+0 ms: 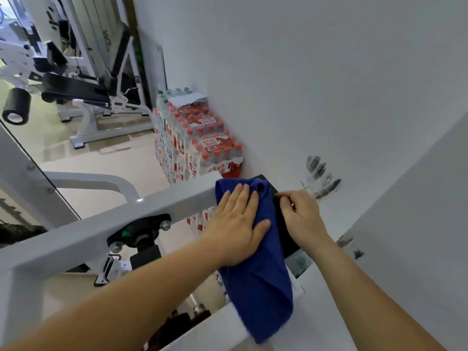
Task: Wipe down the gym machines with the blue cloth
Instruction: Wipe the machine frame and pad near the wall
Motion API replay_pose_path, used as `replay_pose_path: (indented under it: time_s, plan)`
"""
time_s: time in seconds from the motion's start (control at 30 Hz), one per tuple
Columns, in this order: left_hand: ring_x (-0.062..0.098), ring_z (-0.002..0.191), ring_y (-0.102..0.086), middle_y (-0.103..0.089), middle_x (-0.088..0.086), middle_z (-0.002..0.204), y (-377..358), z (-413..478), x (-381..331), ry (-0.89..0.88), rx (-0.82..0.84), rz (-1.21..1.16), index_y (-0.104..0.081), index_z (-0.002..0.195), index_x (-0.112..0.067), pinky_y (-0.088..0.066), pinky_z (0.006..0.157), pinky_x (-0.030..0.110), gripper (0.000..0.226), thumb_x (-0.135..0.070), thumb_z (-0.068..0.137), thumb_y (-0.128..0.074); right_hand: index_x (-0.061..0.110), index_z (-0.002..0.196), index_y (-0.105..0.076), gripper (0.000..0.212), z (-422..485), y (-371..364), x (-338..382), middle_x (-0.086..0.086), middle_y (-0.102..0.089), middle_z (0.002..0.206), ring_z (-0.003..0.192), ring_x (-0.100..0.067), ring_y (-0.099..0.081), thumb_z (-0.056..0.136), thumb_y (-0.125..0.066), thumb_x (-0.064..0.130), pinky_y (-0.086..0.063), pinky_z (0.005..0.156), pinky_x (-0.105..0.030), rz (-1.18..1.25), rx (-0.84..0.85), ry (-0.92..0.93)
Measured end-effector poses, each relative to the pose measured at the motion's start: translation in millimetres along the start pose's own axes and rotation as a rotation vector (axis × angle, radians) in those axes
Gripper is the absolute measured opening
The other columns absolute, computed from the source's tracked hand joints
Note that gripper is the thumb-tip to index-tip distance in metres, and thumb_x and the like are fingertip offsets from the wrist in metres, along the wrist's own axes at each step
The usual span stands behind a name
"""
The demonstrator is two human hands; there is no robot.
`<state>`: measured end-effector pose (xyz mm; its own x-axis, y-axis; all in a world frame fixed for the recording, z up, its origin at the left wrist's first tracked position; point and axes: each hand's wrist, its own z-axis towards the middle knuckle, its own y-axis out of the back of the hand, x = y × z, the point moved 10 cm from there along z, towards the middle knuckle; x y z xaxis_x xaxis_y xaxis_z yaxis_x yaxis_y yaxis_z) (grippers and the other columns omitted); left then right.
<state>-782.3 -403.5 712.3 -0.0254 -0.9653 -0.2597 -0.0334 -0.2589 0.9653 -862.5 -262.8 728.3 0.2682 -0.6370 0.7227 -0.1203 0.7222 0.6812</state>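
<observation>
The left hand [235,224], fingers straight and together, presses the cloth [260,287] over the beam's [101,224] end, while the right hand [302,219] curls its fingers round the plate [288,235].

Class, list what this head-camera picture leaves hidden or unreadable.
- Head view: the blue cloth and left hand cover the end of the white beam and much of the black panel.
- Head view: fingertips of the right hand curl out of sight, so its grip is unclear.
- Head view: print on the bottle packs is too small; the beam hides lower packs.
</observation>
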Motion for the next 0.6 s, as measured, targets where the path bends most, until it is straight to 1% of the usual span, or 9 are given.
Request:
replay_pose_path:
  time_s: [0.03, 0.1, 0.17, 0.23, 0.3, 0.4, 0.47, 0.53, 0.6]
  plan:
    - [0.019, 0.155, 0.022, 0.018, 0.005, 0.17, 6, 9, 14, 0.051, 0.007, 0.01, 0.01, 0.162, -0.018, 0.014, 0.126, 0.041, 0.078, -0.063, 0.103, -0.012, 0.041, 0.103, -0.064, 0.021, -2, 0, 1, 0.013, -0.061, 0.108, 0.112, -0.017, -0.053, 0.102, -0.044, 0.036, -0.045, 0.098, -0.039, -0.013, -0.008, 0.012]
    - [0.023, 0.154, 0.026, 0.023, 0.008, 0.168, 5, 9, 7, 0.074, 0.034, -0.077, 0.013, 0.162, -0.016, 0.014, 0.126, 0.042, 0.084, -0.067, 0.101, -0.015, 0.04, 0.104, -0.064, 0.018, -2, 1, 2, 0.014, -0.06, 0.106, 0.11, -0.016, -0.052, 0.103, -0.048, 0.031, -0.043, 0.092, -0.034, -0.016, -0.038, 0.033]
    - [0.021, 0.149, 0.037, 0.036, 0.004, 0.163, -7, -15, -26, 0.009, 0.096, -0.196, 0.021, 0.159, -0.018, 0.018, 0.124, 0.043, 0.097, -0.077, 0.095, -0.022, 0.035, 0.103, -0.063, 0.016, -4, 1, 6, 0.013, -0.058, 0.105, 0.107, -0.013, -0.049, 0.103, -0.047, 0.032, -0.042, 0.087, -0.033, -0.061, -0.053, 0.055]
    - [0.015, 0.143, 0.046, 0.044, -0.002, 0.158, -16, -37, -47, -0.059, 0.152, -0.213, 0.028, 0.156, -0.023, 0.023, 0.12, 0.041, 0.105, -0.081, 0.091, -0.031, 0.031, 0.106, -0.065, 0.021, -6, 1, 9, 0.013, -0.057, 0.107, 0.106, -0.01, -0.048, 0.104, -0.044, 0.033, -0.041, 0.083, -0.029, -0.058, -0.05, 0.067]
    - [0.013, 0.143, 0.046, 0.042, -0.003, 0.16, -17, -32, -40, -0.085, 0.16, -0.139, 0.028, 0.156, -0.027, 0.022, 0.122, 0.041, 0.099, -0.078, 0.094, -0.029, 0.029, 0.108, -0.067, 0.024, -7, 2, 8, 0.012, -0.057, 0.108, 0.107, -0.01, -0.047, 0.105, -0.044, 0.031, -0.037, 0.082, -0.022, -0.021, -0.044, 0.057]
    - [0.011, 0.146, 0.041, 0.036, -0.004, 0.163, -3, -8, -5, -0.008, 0.077, -0.132, 0.024, 0.156, -0.03, 0.018, 0.124, 0.04, 0.083, -0.073, 0.098, -0.016, 0.027, 0.113, -0.066, 0.02, -9, 2, 12, 0.011, -0.054, 0.11, 0.106, -0.008, -0.041, 0.104, -0.049, 0.027, -0.037, 0.085, -0.025, -0.052, -0.035, 0.072]
    - [0.006, 0.143, 0.043, 0.04, -0.009, 0.16, -6, -13, -1, 0.058, 0.078, -0.316, 0.023, 0.157, -0.032, 0.018, 0.124, 0.037, 0.081, -0.074, 0.096, -0.01, 0.026, 0.12, -0.064, 0.02, -11, -2, 19, 0.012, -0.047, 0.115, 0.108, -0.009, -0.037, 0.102, -0.055, 0.028, -0.042, 0.087, -0.028, -0.192, -0.001, 0.134]
    - [-0.002, 0.141, 0.043, 0.041, -0.016, 0.158, -14, -33, -21, 0.064, 0.084, -0.547, 0.02, 0.156, -0.035, 0.014, 0.126, 0.037, 0.074, -0.068, 0.097, -0.009, 0.026, 0.127, -0.061, 0.028, -11, -12, 27, 0.012, -0.045, 0.129, 0.117, -0.011, -0.039, 0.1, -0.056, 0.03, -0.049, 0.085, -0.031, -0.317, 0.086, 0.236]
    - [-0.001, 0.144, 0.039, 0.037, -0.017, 0.16, -19, -42, -27, 0.096, 0.004, -0.558, 0.013, 0.159, -0.037, 0.01, 0.128, 0.037, 0.065, -0.055, 0.106, -0.02, 0.022, 0.133, -0.06, 0.034, -8, -15, 30, 0.012, -0.049, 0.14, 0.13, -0.009, -0.043, 0.1, -0.056, 0.026, -0.052, 0.097, -0.033, -0.286, 0.12, 0.301]
